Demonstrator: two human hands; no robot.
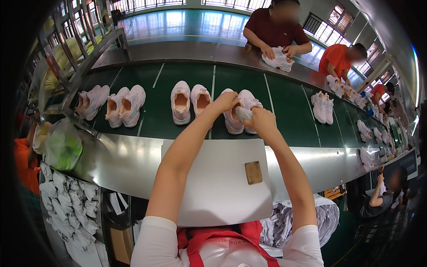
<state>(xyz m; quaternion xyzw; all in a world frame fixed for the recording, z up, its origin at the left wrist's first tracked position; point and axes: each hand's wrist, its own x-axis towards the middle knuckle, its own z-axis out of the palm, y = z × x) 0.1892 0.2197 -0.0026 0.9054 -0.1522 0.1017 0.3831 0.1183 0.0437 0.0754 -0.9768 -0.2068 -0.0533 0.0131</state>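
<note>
Both my arms reach over a green conveyor belt [160,80] to a pair of pale pink sneakers standing with toes pointing away. My left hand [226,101] is closed on the upper of the left sneaker [233,124], at its opening. In my right hand [262,119] is a whitish paper wad [243,114], held beside that opening and in front of the right sneaker [247,99]. How far the wad goes into the shoe is hidden. To the left stands another pair, a sneaker [181,111] and its mate [201,99], with peach insoles showing.
A white board [213,187] with a small brown block [253,172] lies before me. Crumpled paper fills a bin [69,200] at lower left and a bag [327,218] at lower right. More sneakers [322,107] sit along the belt. Across it, a co-worker [278,31] handles a shoe.
</note>
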